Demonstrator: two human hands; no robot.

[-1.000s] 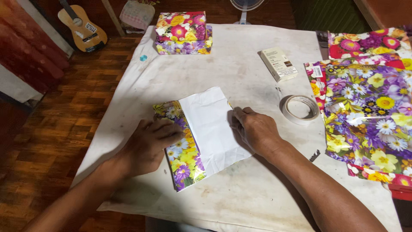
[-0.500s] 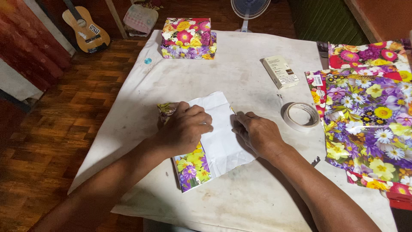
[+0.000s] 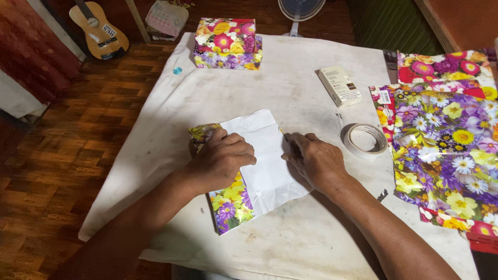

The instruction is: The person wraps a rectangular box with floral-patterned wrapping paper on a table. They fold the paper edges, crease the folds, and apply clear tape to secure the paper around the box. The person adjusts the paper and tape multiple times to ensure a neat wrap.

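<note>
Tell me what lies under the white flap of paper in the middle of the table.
The white flap is the flowered wrapping paper folded over, pale side up. The left hand presses on it; the right hand holds its right edge. Whatever it wraps is fully covered.

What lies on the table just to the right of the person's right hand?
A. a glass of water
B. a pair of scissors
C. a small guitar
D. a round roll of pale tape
D: the round roll of pale tape lies flat on the white table just beyond the right hand, which rests at the edge of the white-backed flowered wrapping paper.
</note>
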